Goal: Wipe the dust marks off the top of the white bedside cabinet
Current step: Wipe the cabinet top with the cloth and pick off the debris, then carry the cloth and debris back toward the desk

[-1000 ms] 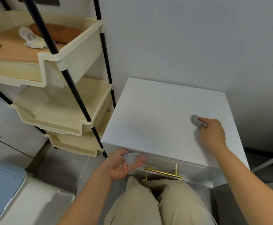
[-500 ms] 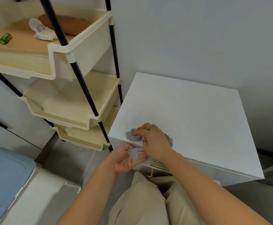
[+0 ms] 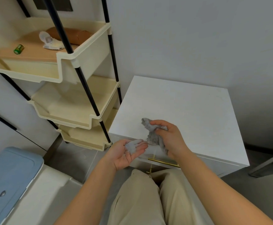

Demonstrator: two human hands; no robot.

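The white bedside cabinet [image 3: 189, 111] stands against the wall, and its flat top takes up the middle of the view. The right hand [image 3: 173, 140] is over the front edge of that top, fingers curled round a bunched grey cloth [image 3: 153, 135]. One end of the cloth pokes up past the fingertips; the rest hangs under the palm, partly hidden. Just beside it, in front of the cabinet's near left corner, the left hand [image 3: 126, 153] lies palm up with its fingers loosely spread. A pale grey patch [image 3: 133, 146] lies on them, dust or fluff, I cannot tell which. The right wrist cuts off part of the gold drawer handle [image 3: 163, 161].

To the left is a cream shelf rack [image 3: 64, 111]. On its top tier lie a small green cylinder [image 3: 18, 49] and a crumpled white packet [image 3: 49, 41], both with print too small to read, and a brown roll [image 3: 77, 36] partly behind a black pole.
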